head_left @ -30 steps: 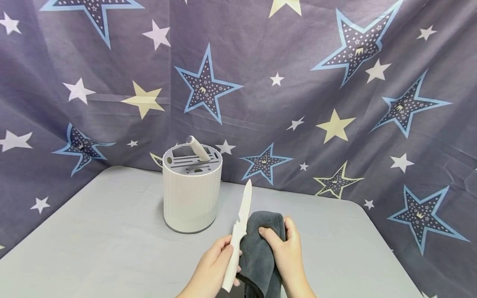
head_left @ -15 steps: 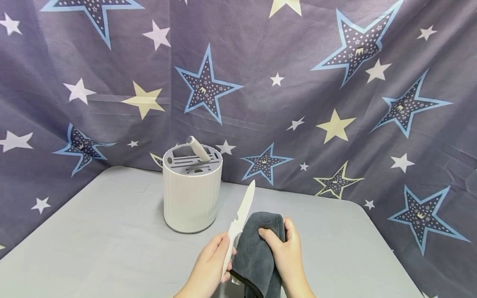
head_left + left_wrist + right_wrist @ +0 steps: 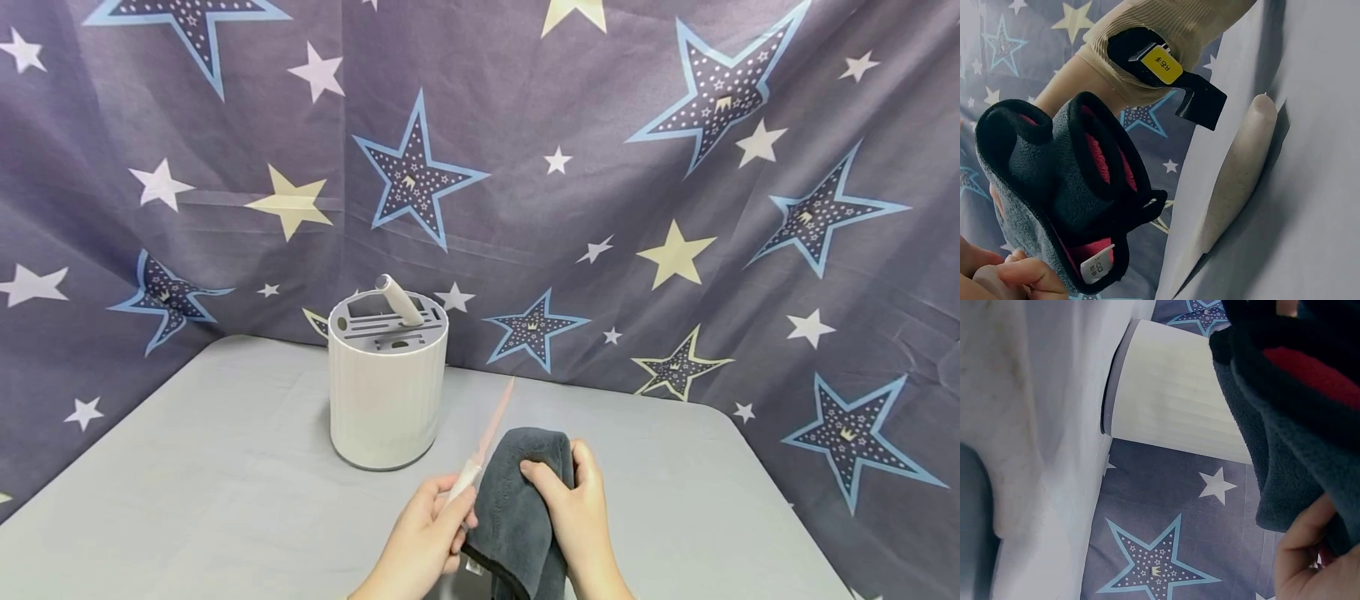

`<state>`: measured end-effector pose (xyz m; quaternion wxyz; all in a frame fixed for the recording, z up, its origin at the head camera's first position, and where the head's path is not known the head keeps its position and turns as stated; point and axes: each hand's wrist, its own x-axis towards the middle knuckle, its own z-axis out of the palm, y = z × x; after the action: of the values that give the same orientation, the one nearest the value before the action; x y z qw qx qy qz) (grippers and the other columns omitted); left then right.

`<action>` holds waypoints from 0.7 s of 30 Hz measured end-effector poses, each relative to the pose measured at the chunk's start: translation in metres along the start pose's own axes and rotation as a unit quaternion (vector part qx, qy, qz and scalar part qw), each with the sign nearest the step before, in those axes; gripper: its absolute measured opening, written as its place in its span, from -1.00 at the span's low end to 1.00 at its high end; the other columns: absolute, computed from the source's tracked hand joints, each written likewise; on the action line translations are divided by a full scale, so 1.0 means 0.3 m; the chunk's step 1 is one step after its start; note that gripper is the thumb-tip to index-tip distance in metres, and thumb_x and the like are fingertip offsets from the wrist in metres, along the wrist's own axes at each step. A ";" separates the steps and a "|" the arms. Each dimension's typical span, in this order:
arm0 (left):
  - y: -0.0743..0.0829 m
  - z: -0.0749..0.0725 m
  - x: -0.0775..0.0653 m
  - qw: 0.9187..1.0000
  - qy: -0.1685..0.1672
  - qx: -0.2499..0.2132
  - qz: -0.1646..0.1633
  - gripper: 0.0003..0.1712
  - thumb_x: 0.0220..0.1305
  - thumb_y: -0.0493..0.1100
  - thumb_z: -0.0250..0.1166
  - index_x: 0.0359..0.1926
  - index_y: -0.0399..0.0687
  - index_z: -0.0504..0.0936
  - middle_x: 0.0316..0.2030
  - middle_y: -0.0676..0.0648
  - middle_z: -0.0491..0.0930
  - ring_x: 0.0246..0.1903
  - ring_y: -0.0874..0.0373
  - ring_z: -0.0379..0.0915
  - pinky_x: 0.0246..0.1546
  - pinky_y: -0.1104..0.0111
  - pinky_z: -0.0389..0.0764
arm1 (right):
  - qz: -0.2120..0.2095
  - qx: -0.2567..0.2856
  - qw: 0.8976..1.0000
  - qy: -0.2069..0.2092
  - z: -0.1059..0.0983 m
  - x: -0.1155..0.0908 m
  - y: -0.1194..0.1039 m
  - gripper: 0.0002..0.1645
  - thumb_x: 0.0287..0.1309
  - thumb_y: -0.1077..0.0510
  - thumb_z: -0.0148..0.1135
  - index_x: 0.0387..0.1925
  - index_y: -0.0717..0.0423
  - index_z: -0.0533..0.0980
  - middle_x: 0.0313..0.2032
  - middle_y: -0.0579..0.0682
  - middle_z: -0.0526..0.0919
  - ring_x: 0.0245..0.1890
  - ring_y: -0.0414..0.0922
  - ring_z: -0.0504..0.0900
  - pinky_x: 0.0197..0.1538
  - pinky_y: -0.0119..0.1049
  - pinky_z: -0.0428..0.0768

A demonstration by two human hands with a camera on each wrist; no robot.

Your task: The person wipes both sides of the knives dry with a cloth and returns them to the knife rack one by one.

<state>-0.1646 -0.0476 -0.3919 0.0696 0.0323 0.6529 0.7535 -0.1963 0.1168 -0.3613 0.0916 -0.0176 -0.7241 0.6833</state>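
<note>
My left hand (image 3: 427,529) grips the white handle of a kitchen knife (image 3: 467,479), its narrow blade pointing up and away. The blade looks pinkish and is seen nearly edge-on. Right beside it, a dark grey cloth (image 3: 517,500) with black edging hangs folded in my right hand (image 3: 585,512), thumb pressed on its front. The left wrist view shows red inside the cloth's folds and a white tag (image 3: 1097,264). In that view, the left fingers (image 3: 1032,275) curl round the handle's end. The right wrist view shows the cloth (image 3: 1254,419) above the right fingers (image 3: 1307,544).
A white ribbed knife block (image 3: 386,408) stands at the back of the grey table (image 3: 225,467). One tilted white handle (image 3: 400,300) sticks out of its slotted top. A second pale-handled knife (image 3: 1241,169) lies on the table in the left wrist view. A starry curtain (image 3: 510,208) hangs behind.
The knife has shifted slightly away from the cloth and turned in my left hand, from the blade's broad white face to its narrow, pinkish view. My right hand and the knife block stay put.
</note>
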 end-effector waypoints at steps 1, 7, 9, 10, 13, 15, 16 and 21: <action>-0.002 -0.001 0.001 1.000 -0.001 -0.002 0.003 -0.43 0.52 -0.05 0.04 0.27 -0.41 0.16 -0.39 0.01 0.44 -0.60 0.29 0.20 -0.69 0.56 0.25 | 0.001 0.000 1.000 0.000 0.000 -0.001 0.000 -0.69 0.12 0.19 0.36 -0.29 0.19 0.37 -0.47 -0.07 0.52 -0.58 -0.16 0.56 -0.50 -0.28 0.59; -0.002 0.001 0.004 1.000 -0.003 -0.006 -0.005 -0.47 0.57 0.00 -0.06 0.20 -0.43 0.20 -0.33 0.01 0.40 -0.54 0.26 0.18 -0.64 0.55 0.23 | 0.002 -0.006 1.000 0.001 0.002 -0.005 -0.001 -0.68 0.10 0.18 0.38 -0.29 0.20 0.38 -0.46 -0.07 0.53 -0.57 -0.16 0.57 -0.49 -0.29 0.59; -0.001 0.005 0.005 1.000 0.004 -0.003 -0.006 -0.47 0.58 0.00 -0.08 0.19 -0.43 0.22 -0.31 0.00 0.38 -0.53 0.26 0.16 -0.63 0.55 0.23 | 0.003 -0.010 1.000 0.001 0.003 -0.006 -0.001 -0.68 0.09 0.18 0.38 -0.29 0.20 0.38 -0.45 -0.07 0.54 -0.55 -0.16 0.57 -0.48 -0.29 0.59; -0.001 0.007 0.006 1.000 0.011 0.001 -0.004 -0.47 0.58 0.00 -0.08 0.19 -0.44 0.23 -0.30 0.00 0.37 -0.52 0.26 0.16 -0.62 0.55 0.23 | 0.004 -0.013 1.000 0.001 0.004 -0.006 -0.001 -0.67 0.09 0.17 0.39 -0.29 0.20 0.38 -0.44 -0.06 0.54 -0.55 -0.15 0.57 -0.47 -0.29 0.59; 0.001 0.011 0.008 0.999 0.035 0.029 0.003 -0.48 0.57 0.00 -0.07 0.17 -0.45 0.30 -0.33 0.00 0.36 -0.55 0.24 0.16 -0.60 0.53 0.28 | 0.005 -0.019 1.000 0.001 0.007 -0.008 0.001 -0.67 0.08 0.17 0.39 -0.29 0.20 0.39 -0.42 -0.06 0.54 -0.51 -0.14 0.57 -0.45 -0.29 0.58; 0.005 0.011 0.008 0.998 0.045 0.047 0.006 -0.49 0.57 -0.01 -0.07 0.16 -0.43 0.34 -0.36 -0.01 0.35 -0.56 0.22 0.17 -0.57 0.51 0.32 | 0.005 -0.019 1.000 0.001 0.009 -0.008 0.004 -0.67 0.07 0.17 0.40 -0.29 0.21 0.39 -0.42 -0.06 0.55 -0.50 -0.14 0.57 -0.43 -0.30 0.58; 0.007 0.010 0.008 0.997 0.047 0.055 0.005 -0.49 0.56 0.00 -0.07 0.16 -0.42 0.36 -0.37 -0.01 0.36 -0.57 0.21 0.18 -0.55 0.49 0.34 | 0.005 -0.018 1.000 -0.001 0.010 -0.008 0.005 -0.67 0.07 0.17 0.40 -0.29 0.21 0.39 -0.42 -0.06 0.55 -0.50 -0.14 0.57 -0.43 -0.30 0.58; 0.010 0.002 0.013 0.997 0.030 0.068 0.003 -0.48 0.55 -0.01 -0.09 0.17 -0.42 0.39 -0.30 -0.08 0.46 -0.48 0.17 0.28 -0.46 0.40 0.40 | 0.008 -0.012 1.000 -0.014 0.013 -0.010 0.010 -0.67 0.09 0.16 0.39 -0.28 0.21 0.40 -0.42 -0.05 0.56 -0.50 -0.13 0.58 -0.43 -0.28 0.60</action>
<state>-0.1684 -0.0469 -0.3890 0.0458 0.0165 0.7044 0.7081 -0.1942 0.1126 -0.3649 0.0764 -0.0149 -0.7335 0.6752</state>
